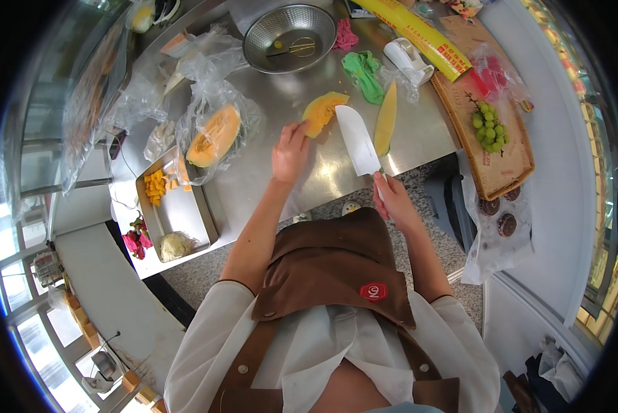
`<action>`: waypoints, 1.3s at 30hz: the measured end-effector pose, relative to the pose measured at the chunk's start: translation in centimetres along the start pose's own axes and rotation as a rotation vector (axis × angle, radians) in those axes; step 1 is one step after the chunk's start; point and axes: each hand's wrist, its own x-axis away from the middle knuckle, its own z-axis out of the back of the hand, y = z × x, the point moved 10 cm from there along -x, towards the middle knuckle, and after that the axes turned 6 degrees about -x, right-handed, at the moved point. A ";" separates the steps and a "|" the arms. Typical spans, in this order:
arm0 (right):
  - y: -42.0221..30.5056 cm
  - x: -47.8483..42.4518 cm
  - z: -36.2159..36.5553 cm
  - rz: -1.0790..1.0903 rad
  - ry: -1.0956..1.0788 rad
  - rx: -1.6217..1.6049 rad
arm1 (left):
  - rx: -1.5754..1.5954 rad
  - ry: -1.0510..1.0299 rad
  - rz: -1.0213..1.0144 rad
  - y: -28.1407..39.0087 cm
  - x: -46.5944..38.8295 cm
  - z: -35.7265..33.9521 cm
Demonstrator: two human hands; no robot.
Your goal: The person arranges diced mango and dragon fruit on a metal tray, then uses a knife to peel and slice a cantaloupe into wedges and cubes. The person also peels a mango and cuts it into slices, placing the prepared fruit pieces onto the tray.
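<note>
My left hand (291, 149) has its fingertips on the near end of an orange melon wedge (320, 109), which lies on the steel worktop (267, 170). In my right hand (395, 202) is the handle of a broad kitchen knife. Its wide blade (356, 139) points away from me, and the tip is beside the wedge's seedy inner side. Right of the blade lies a second, narrow melon piece (386, 120), lengthwise. To the left, a larger cut melon piece (215, 135) with seeds rests in a clear plastic bag (244, 121).
A metal tray (200, 206) at left holds diced orange fruit (155, 187). At the back stand a perforated steel bowl (290, 64), a pink cloth (345, 35), a green cloth (363, 75) and a yellow roll (417, 36). Grapes (488, 126) lie on a wicker tray (487, 195) at right.
</note>
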 end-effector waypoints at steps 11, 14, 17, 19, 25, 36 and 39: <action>1.3 -0.7 -1.1 -0.129 -0.164 -0.080 | 0.168 -0.061 0.214 -1.0 0.0 -1.1; 1.5 -1.0 -0.2 -0.121 -0.127 -0.093 | 0.233 -0.048 0.251 -1.4 0.1 -0.9; 1.0 -1.1 0.8 -0.078 -0.078 -0.036 | 0.250 -0.039 0.246 -1.4 -0.1 -0.6; 0.3 -1.0 1.1 -0.024 -0.043 0.000 | 0.253 -0.036 0.260 -1.5 -0.1 -0.3; 0.3 -0.5 -0.9 0.011 -0.115 -0.029 | 0.234 -0.071 0.264 -1.0 -0.5 0.0; 0.4 -1.0 -0.3 0.037 -0.109 0.021 | 0.268 -0.055 0.260 -1.0 -0.6 0.3; 1.0 -1.0 0.3 -0.043 -0.130 0.001 | 0.288 -0.061 0.278 -1.2 -0.4 0.4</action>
